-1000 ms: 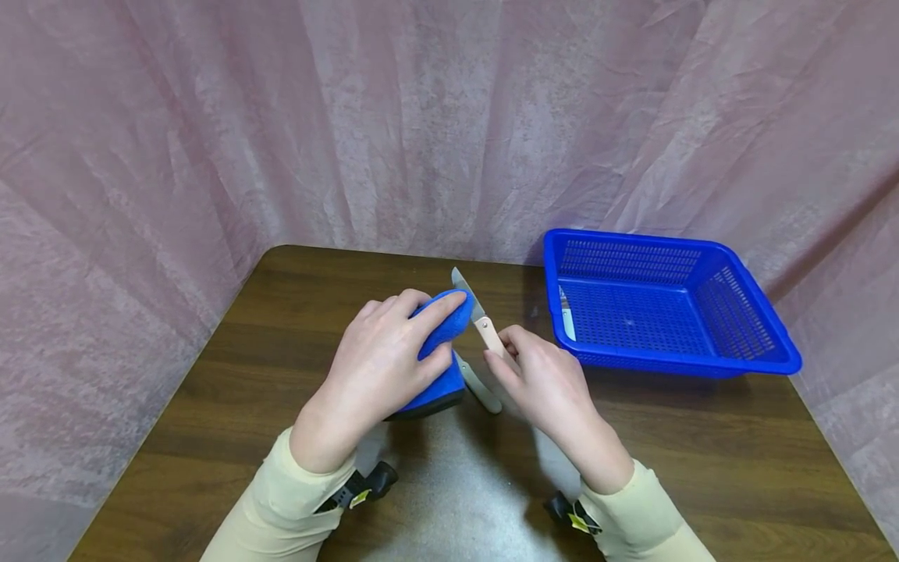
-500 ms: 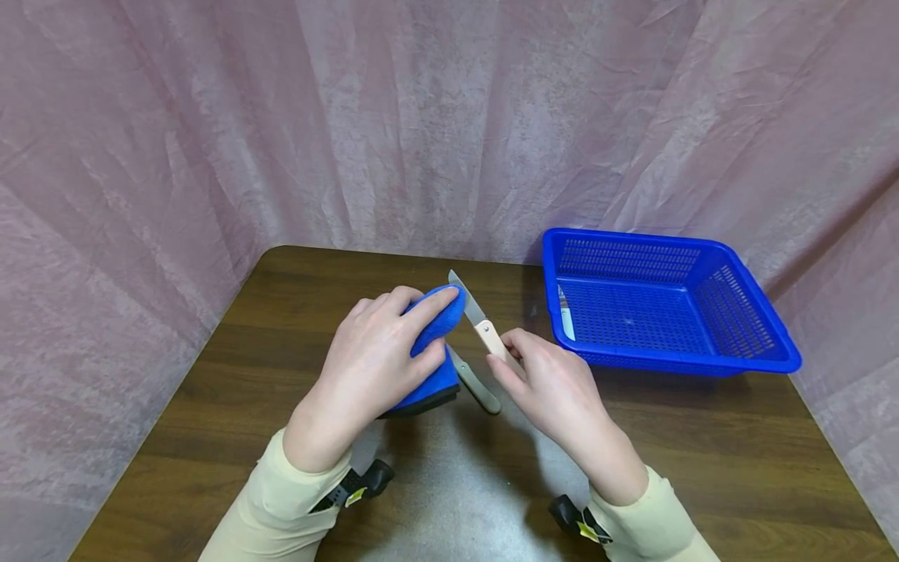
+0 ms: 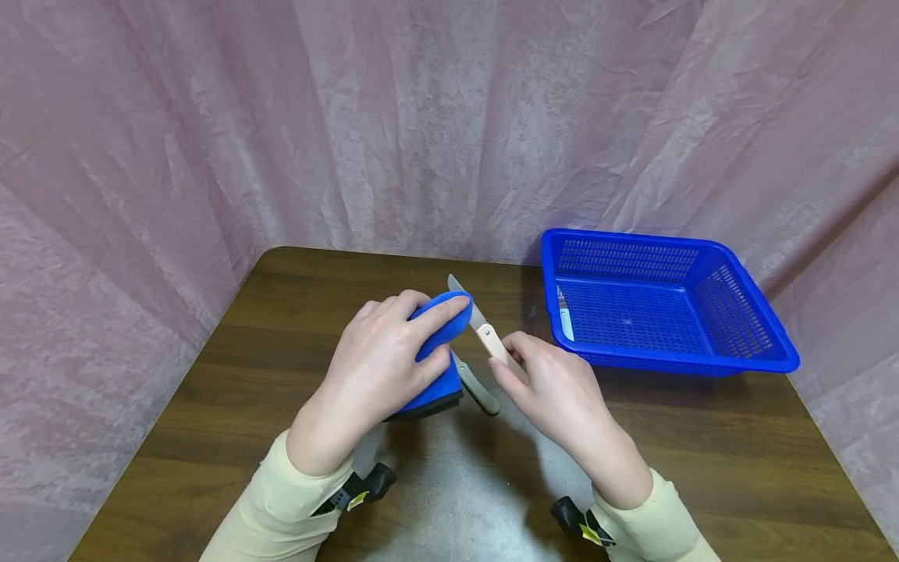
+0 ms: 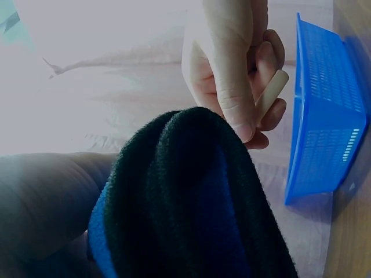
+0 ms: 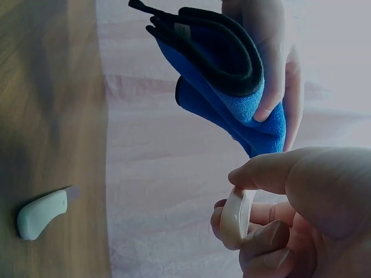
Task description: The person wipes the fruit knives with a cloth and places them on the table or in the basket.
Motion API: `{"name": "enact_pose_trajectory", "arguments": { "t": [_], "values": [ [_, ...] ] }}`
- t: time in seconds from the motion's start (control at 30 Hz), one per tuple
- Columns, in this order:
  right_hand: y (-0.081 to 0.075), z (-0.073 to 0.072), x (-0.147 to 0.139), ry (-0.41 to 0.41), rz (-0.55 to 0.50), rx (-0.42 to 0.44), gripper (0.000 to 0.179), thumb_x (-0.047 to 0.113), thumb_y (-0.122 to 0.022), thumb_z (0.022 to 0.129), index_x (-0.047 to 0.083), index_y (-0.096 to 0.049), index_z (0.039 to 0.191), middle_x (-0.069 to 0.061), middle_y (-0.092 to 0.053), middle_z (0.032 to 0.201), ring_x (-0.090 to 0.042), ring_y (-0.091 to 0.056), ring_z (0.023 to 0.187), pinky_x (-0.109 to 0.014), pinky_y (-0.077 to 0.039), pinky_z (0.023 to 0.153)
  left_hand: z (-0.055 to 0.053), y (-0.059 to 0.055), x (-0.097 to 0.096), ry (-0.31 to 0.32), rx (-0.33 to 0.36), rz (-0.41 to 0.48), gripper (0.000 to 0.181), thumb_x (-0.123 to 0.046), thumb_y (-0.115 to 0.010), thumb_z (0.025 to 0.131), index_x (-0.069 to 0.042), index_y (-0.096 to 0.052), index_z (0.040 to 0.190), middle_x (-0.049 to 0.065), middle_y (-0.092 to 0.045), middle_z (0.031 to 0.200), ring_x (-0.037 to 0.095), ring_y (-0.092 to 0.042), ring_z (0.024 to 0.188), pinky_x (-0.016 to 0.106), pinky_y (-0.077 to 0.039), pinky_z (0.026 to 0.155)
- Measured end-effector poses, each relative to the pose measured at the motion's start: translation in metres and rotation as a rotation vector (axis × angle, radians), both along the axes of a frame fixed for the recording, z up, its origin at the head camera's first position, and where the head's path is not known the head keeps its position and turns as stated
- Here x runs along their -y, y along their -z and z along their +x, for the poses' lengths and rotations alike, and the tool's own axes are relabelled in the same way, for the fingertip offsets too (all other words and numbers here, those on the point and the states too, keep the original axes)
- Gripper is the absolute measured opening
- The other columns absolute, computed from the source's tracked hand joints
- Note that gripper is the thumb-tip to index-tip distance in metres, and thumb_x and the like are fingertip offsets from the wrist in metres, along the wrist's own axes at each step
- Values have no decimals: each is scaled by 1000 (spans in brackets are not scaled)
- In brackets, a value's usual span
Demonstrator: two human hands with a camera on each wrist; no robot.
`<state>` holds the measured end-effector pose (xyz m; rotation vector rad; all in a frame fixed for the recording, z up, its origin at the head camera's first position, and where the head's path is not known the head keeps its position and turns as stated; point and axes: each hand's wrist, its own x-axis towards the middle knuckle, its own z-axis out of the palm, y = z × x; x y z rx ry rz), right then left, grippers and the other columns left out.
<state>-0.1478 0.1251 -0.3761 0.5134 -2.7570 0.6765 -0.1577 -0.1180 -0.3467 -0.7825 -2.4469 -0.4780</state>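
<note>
My left hand (image 3: 382,359) grips a folded blue cloth (image 3: 444,382) with dark edging, its index finger stretched along the upper fold. The cloth lies against the blade of a knife (image 3: 493,342), hiding part of it; the tip shows beyond. My right hand (image 3: 555,382) pinches that knife by its pale pinkish handle, which in the right wrist view shows the knife handle (image 5: 236,217) between thumb and fingers. A second knife (image 3: 479,389) with a grey-green handle lies on the table below, its blade mostly hidden by the cloth.
A blue plastic basket (image 3: 674,365) stands at the back right of the wooden table (image 3: 232,390). Inside, along its left wall, lies a knife with a pale handle (image 3: 566,321). A pinkish curtain (image 3: 393,140) hangs behind the table.
My left hand and the cloth slid slightly down-left along the blade, then back toward the right. My right hand, with the knife, has shifted slightly right and down.
</note>
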Motion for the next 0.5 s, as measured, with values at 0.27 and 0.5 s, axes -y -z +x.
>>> {"name": "enact_pose_trajectory", "arguments": {
  "t": [0.27,0.5],
  "values": [
    [0,1,0,1,1,6,14,30,-78,99,19,-71,94,9,-52,72,-13,-49,60,-36,-42,52,0,0,-1,10,-16,-10,53,-18,-76,92,-24,-75,145,12,-74,118,31,-74,98,49,-56,85],
    [-1,1,-1,0,-1,2,14,29,-77,100,19,-71,94,6,-55,72,-14,-49,60,-35,-41,52,2,0,-3,33,-13,-15,51,-19,-77,92,-24,-76,143,11,-74,118,30,-74,98,48,-56,85]
  ]
}}
